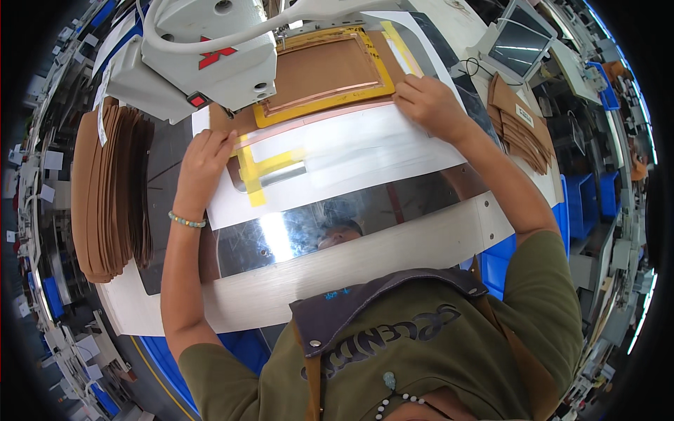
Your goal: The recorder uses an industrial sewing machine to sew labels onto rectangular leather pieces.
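From my remote seat, the white sewing machine (239, 74) looms largest, over a white sheet (365, 158) on the bed. One brown stack (105, 196) stands left, a smaller brown pile (516, 126) right. A brown panel (326, 67) lies partly beneath the machine, its middle showing through a yellow frame (330, 105). I judge positioning is under way; I can't make out stitching, so what's left is unclear. My left hand (206, 156) and right hand (430, 105) bunch their fingers narrowly at the panel's near corners, pinching or pressing, I cannot tell.
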Demonstrator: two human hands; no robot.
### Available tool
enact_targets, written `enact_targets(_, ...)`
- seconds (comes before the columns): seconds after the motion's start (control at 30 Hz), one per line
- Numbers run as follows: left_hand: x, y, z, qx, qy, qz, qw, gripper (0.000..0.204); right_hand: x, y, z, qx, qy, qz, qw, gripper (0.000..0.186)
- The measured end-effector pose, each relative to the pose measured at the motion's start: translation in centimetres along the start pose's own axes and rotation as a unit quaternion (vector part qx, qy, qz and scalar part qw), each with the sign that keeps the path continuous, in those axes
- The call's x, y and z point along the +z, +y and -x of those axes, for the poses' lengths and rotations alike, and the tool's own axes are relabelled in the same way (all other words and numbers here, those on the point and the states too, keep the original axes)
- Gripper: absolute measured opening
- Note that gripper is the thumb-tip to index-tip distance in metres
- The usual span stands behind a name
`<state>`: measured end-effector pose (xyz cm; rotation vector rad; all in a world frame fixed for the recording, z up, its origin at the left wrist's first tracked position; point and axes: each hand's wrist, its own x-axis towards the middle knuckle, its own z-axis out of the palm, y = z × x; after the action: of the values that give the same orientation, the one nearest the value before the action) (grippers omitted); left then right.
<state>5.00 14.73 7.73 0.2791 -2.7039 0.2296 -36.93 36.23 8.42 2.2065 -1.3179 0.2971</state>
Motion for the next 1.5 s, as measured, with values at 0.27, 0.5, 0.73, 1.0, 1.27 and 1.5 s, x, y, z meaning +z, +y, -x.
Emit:
enact_targets(0.27,-0.1,2.9,-1.4,0.015,-0.026,0.032,0.999,0.042,-0.3,0.5,3.1,0.082,0.012,0.001,0.997,0.014)
enact_targets(0.5,-0.2,4.2,0.6,-0.101,-0.032,0.022,0.994,0.045,-1.2,-0.4,5.6,0.255,0.066,-0.062,0.963,0.029)
enact_targets(0.73,0.2,3.8,0.2,-0.170,-0.109,0.063,0.977,0.054,-0.1,-1.6,6.8,0.302,-0.086,-0.109,0.943,0.046)
enact_targets(1.0,0.0,4.3,0.1,-0.171,-0.101,0.081,0.977,0.051,-0.9,-1.7,6.6,0.299,-0.111,-0.083,0.944,0.048)
enact_targets(1.27,0.2,4.5,-0.1,-0.157,-0.066,0.083,0.982,0.043,-0.6,-1.8,6.8,0.298,-0.084,-0.022,0.950,0.044)
enact_targets(1.5,0.3,4.4,0.3,-0.172,-0.062,0.082,0.980,0.039,-0.2,-1.5,7.5,0.312,-0.062,-0.110,0.942,0.043)
